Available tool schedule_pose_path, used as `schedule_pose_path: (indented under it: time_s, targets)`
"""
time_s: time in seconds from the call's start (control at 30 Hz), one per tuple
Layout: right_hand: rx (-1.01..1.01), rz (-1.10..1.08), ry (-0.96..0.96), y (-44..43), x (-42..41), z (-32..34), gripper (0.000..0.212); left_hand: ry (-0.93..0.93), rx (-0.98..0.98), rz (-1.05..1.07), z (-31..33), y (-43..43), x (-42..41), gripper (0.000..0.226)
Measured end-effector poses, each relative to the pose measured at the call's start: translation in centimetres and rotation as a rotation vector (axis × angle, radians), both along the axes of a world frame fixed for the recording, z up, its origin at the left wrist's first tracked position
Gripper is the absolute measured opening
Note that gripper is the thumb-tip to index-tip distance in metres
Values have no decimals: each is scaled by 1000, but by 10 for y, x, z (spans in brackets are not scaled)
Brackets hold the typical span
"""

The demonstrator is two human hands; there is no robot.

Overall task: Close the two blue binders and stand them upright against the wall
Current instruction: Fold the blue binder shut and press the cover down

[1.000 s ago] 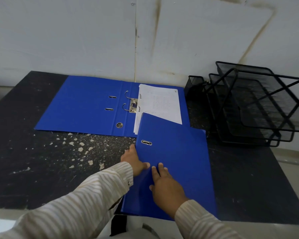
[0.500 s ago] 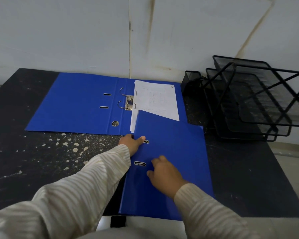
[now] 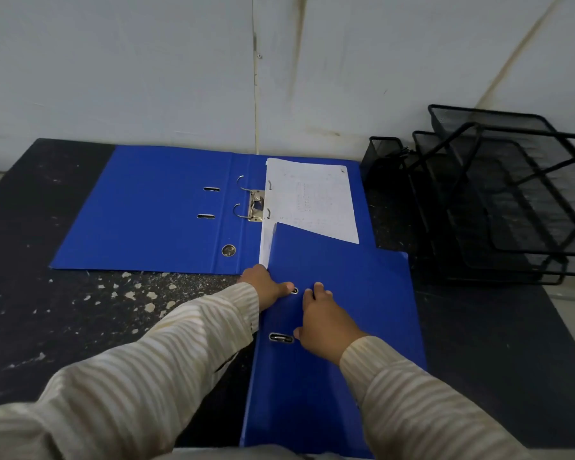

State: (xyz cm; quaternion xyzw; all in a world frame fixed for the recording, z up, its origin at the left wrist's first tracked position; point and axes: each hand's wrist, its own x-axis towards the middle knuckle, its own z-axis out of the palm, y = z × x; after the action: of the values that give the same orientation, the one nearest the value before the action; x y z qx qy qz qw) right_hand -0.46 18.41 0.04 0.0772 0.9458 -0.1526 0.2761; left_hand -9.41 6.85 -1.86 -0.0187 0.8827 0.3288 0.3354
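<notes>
Trays (image 3: 525, 207) right of open binder (image 3: 153, 207)

An open binder (image 3: 153, 207) lies flat on the table (image 3: 47, 310), far side against the wall (image 3: 146, 78), paper (image 3: 312, 197) on its right half. A closed binder (image 3: 346, 293) lies nearer, overlapping that paper's near corner. Wire trays (image 3: 512, 200) stand right, by the wall

You face a pale grey wall (image 3: 146, 61) with brown streaks, upper frame; below it a dark speckled table (image 3: 80, 310) — black mesh trays (image 3: 512, 200) at right.
</notes>
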Motion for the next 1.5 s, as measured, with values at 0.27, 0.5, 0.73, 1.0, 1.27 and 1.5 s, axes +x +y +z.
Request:
schedule_pose_path:
  time_s: [0.27,0.5,0.73,1.0,1.27,1.5]
  targets:
    - [48,5,-18,-4,-7,2,64,20,88,60,-9,-4,0,60]
    - [-104,-155,4,1,15,-5,75,-27,210,177,-17,-15,17,60]
    - [-177,-284,71,-10,29,-15,68,-118,208,237,-10,-12,19,52]
    - [-181,-294,107,-13,33,-10,77,-464,581,455,-3,-15,19,37]
    - [-218,-253,116,-16,49,8,82,-499,882,455,5,-25,52,29]
    - [-200,-201,229,-26,68,40,86,-333,958,543,34,-29,69,40]
